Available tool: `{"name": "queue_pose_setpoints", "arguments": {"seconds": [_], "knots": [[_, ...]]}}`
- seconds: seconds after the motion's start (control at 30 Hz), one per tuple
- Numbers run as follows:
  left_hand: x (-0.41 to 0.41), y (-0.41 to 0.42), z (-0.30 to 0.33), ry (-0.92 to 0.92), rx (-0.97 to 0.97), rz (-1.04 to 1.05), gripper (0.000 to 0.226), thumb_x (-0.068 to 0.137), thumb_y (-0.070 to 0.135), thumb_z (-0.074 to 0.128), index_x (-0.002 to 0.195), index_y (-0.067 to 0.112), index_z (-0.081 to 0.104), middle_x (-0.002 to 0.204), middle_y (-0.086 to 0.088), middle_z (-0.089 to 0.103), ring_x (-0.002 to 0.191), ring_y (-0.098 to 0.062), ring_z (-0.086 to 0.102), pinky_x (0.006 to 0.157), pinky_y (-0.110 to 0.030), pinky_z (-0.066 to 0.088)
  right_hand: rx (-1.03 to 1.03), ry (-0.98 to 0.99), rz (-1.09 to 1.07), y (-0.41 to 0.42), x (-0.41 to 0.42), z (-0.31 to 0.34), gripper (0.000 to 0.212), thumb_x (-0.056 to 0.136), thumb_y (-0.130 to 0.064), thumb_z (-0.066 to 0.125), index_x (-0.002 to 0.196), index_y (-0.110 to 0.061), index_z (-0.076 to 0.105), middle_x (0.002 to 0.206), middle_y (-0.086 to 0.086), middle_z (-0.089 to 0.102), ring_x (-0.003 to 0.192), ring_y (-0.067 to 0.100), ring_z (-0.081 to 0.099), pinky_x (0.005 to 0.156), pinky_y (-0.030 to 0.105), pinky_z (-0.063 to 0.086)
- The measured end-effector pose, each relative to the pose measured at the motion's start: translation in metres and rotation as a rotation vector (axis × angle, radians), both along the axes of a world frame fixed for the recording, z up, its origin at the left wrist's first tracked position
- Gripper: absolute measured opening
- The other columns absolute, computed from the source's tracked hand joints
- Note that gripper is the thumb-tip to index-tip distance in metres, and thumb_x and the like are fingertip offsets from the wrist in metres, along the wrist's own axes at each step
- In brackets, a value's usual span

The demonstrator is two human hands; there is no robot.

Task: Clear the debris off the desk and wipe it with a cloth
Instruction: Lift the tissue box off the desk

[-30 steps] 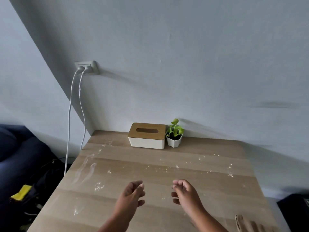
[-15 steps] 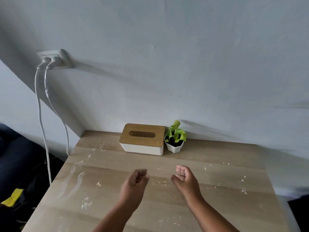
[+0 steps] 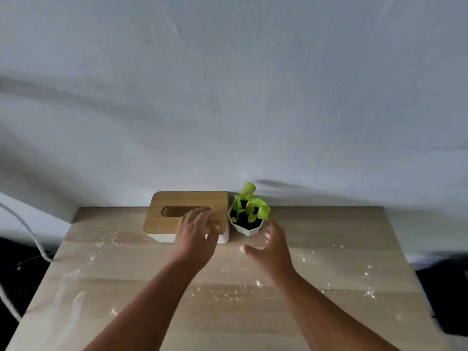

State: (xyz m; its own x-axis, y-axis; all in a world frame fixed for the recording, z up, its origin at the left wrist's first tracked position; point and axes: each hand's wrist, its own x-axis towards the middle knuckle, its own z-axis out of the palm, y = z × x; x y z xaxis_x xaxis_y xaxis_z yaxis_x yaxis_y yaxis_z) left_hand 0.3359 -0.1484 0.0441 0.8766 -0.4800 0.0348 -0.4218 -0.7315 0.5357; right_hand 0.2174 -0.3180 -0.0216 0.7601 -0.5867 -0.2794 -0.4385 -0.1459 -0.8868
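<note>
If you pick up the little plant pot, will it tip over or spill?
Probably easy to lift: the plant pot looks small beside the open right hand. It narrows toward its base, so a sideways push might tip it. Dark soil sits near the rim and could spill. The leaves look floppy.

Left hand (image 3: 196, 234) spread over tissue box (image 3: 174, 215) lid. Right hand (image 3: 272, 245) open just beside plant (image 3: 249, 216). White crumbs (image 3: 228, 292) scattered on table (image 3: 354, 224).
</note>
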Motion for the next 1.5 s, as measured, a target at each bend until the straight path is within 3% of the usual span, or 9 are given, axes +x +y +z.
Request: {"name": "queue_pose_setpoints", "arguments": {"seconds": [0.13,0.17,0.3,0.53,0.77,0.97,1.23,1.43,1.5], "knots": [[0.015,-0.004,-0.021,-0.087,0.226,-0.153,0.055,0.102,0.04,0.047,0.154,0.022,0.043,0.167,-0.005,0.029,0.157,-0.028,0.015,0.127,-0.05,0.014,-0.112,-0.061,0.012,-0.01,0.018,-0.008,0.099,0.053,-0.033,0.096,0.139,-0.024,0.048,0.128,-0.007,0.046,0.112,0.003,0.049,0.089,0.005,0.039],[0.015,-0.004,-0.025,-0.117,0.249,-0.164,0.058,0.103,0.043,0.039,0.157,0.023,0.039,0.169,-0.005,0.024,0.158,-0.027,0.01,0.128,-0.052,0.011,-0.139,-0.073,0.015,-0.012,0.022,-0.01,0.1,0.052,-0.031,0.099,0.138,-0.019,0.049,0.127,-0.004,0.048,0.111,0.005,0.05,0.092,0.008,0.042],[0.012,-0.004,-0.036,-0.255,0.27,-0.165,0.06,0.103,0.046,0.031,0.157,0.023,0.038,0.168,-0.007,0.026,0.158,-0.027,0.014,0.126,-0.054,0.017,-0.073,-0.099,0.003,-0.017,0.038,-0.011,0.107,0.049,-0.023,0.103,0.141,-0.014,0.048,0.133,0.005,0.056,0.12,0.021,0.06,0.1,0.046,0.053],[0.013,-0.003,-0.045,-0.306,0.279,-0.159,0.059,0.103,0.046,0.029,0.158,0.025,0.035,0.168,-0.006,0.025,0.158,-0.024,0.014,0.125,-0.05,0.022,-0.005,-0.181,-0.003,-0.012,0.05,-0.012,0.124,0.052,-0.033,0.102,0.154,-0.023,0.032,0.146,0.002,0.052,0.131,0.019,0.056,0.109,0.045,0.049],[0.013,-0.004,-0.045,-0.311,0.294,-0.15,0.06,0.103,0.045,0.027,0.159,0.026,0.033,0.169,-0.005,0.024,0.158,-0.024,0.012,0.125,-0.048,0.022,-0.103,-0.206,-0.045,-0.01,0.05,-0.012,0.106,0.056,-0.047,0.096,0.143,-0.02,0.044,0.132,-0.001,0.063,0.12,0.016,0.064,0.098,0.043,0.054],[0.014,-0.005,-0.042,-0.297,0.299,-0.148,0.061,0.101,0.045,0.029,0.158,0.025,0.036,0.168,-0.006,0.026,0.158,-0.026,0.014,0.124,-0.05,0.024,-0.19,-0.202,-0.093,-0.024,0.031,-0.014,0.109,0.052,-0.037,0.1,0.143,-0.02,0.043,0.13,-0.003,0.063,0.116,0.013,0.065,0.096,0.04,0.056],[0.014,-0.006,-0.043,-0.281,0.324,-0.155,0.062,0.102,0.048,0.023,0.161,0.028,0.027,0.17,-0.003,0.019,0.159,-0.023,0.006,0.127,-0.048,0.017,-0.261,-0.248,-0.132,-0.096,-0.021,-0.006,0.086,0.056,-0.035,0.096,0.131,-0.027,0.054,0.125,-0.004,0.063,0.111,0.012,0.067,0.089,0.041,0.058],[0.015,-0.007,-0.044,-0.297,0.306,-0.152,0.062,0.102,0.047,0.025,0.159,0.025,0.032,0.169,-0.005,0.023,0.159,-0.025,0.011,0.126,-0.05,0.02,-0.332,-0.241,-0.285,-0.164,-0.065,-0.001,0.075,0.06,-0.042,0.097,0.124,-0.025,0.063,0.11,-0.014,0.073,0.099,0.005,0.072,0.081,0.029,0.061],[0.014,-0.007,-0.045,-0.302,0.305,-0.153,0.061,0.102,0.046,0.025,0.159,0.026,0.032,0.169,-0.005,0.023,0.159,-0.025,0.011,0.125,-0.05,0.02,-0.35,-0.247,-0.356,-0.18,-0.076,0.0,0.07,0.059,-0.043,0.096,0.121,-0.036,0.064,0.108,-0.019,0.073,0.096,-0.001,0.071,0.077,0.014,0.056]]}}
